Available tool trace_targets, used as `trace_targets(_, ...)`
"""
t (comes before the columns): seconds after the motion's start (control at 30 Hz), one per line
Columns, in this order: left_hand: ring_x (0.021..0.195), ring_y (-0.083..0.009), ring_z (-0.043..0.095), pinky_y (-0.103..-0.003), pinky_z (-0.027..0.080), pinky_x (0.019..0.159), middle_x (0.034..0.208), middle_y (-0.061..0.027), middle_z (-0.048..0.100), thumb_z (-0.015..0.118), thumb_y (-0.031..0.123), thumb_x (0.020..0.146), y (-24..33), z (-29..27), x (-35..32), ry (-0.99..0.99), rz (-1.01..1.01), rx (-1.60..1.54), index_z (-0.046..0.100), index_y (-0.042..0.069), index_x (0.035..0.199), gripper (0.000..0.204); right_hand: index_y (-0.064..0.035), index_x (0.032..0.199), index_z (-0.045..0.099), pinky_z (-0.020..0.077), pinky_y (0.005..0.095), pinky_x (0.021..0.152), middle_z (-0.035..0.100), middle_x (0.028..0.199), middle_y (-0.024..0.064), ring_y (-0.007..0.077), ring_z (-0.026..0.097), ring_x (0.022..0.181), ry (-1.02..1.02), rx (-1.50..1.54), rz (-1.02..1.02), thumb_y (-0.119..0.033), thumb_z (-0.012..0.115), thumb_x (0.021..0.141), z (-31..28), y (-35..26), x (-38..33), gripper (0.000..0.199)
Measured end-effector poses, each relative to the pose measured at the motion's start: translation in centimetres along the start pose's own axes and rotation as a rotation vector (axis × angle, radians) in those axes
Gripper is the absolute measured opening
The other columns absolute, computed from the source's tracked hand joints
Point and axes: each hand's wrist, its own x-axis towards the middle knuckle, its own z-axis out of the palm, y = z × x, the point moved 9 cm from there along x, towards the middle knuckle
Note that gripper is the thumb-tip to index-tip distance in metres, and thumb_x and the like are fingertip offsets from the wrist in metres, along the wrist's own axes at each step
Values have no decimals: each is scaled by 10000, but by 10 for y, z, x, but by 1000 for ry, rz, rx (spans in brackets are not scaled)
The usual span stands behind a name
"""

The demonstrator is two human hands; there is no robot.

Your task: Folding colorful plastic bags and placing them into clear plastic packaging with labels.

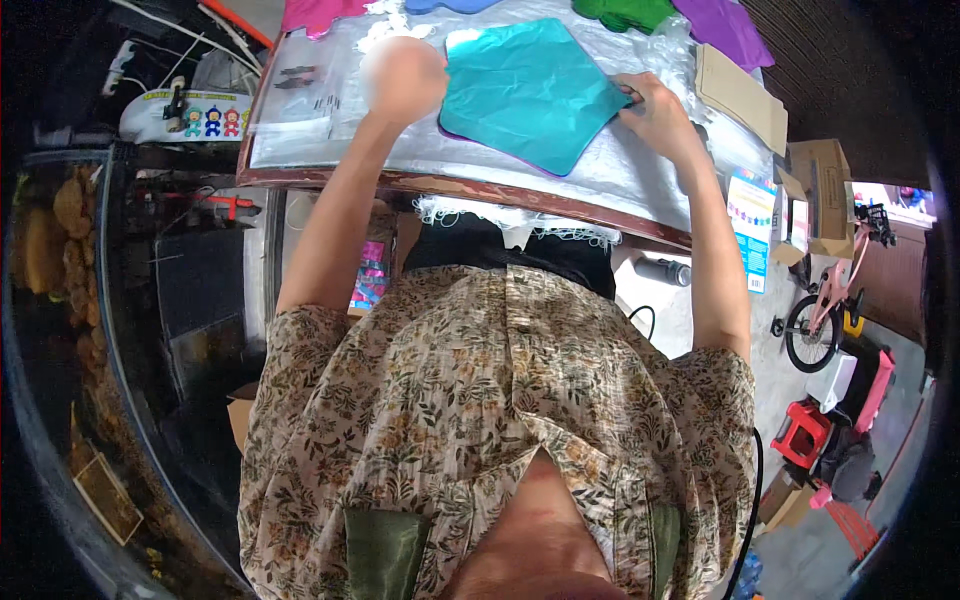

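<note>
A person leans over a plastic-covered surface (420,150) where a teal foil balloon (530,90) lies flat. The right hand (655,110) pinches its right edge, grip narrow; the left hand (400,78) is blurred, grip unclear. Tugging one-sidedly might crease or tear the foil

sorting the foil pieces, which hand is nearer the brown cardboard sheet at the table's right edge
Right. The right hand pinches the teal foil sheet beside the brown cardboard sheet; the left hand lies beyond the teal sheet.
</note>
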Motion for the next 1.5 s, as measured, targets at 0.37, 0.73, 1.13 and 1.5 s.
trace_targets(0.37, 1140, -352, 582, -503, 447, 951, 1195, -103, 647, 767, 234, 769, 15, -38, -51, 29, 77, -207, 692, 130, 1110, 364, -1, 1075, 715, 523, 382, 841, 720, 983, 177, 281, 689, 928, -58, -86, 109, -90, 540, 879, 9, 32, 46, 277)
trace_targets(0.73, 1161, -326, 531, -528, 378, 958, 1176, -81, 600, 803, 315, 750, 46, -21, -88, -33, 4, -90, 575, 124, 1210, 547, 2, 1042, 724, 528, 362, 821, 741, 948, 168, 281, 701, 871, -19, -54, 193, -83, 552, 875, 17, 35, 60, 255)
trace_targets(1.13, 1102, -318, 541, -520, 384, 903, 1128, -73, 589, 804, 324, 748, 50, -19, -89, 12, 44, -68, 584, 119, 1188, 533, -1, 1053, 722, 534, 349, 812, 741, 962, 161, 261, 704, 885, -11, -91, 183, -77, 566, 866, 15, 36, 59, 254)
trace_targets(1.5, 1154, -311, 539, -542, 378, 940, 1162, -69, 607, 802, 356, 749, 39, -22, -92, 4, 46, -73, 582, 126, 1238, 583, 13, 1160, 648, 539, 329, 838, 707, 1026, 147, 237, 681, 926, -84, -50, 50, -28, 645, 820, 11, 23, 16, 342)
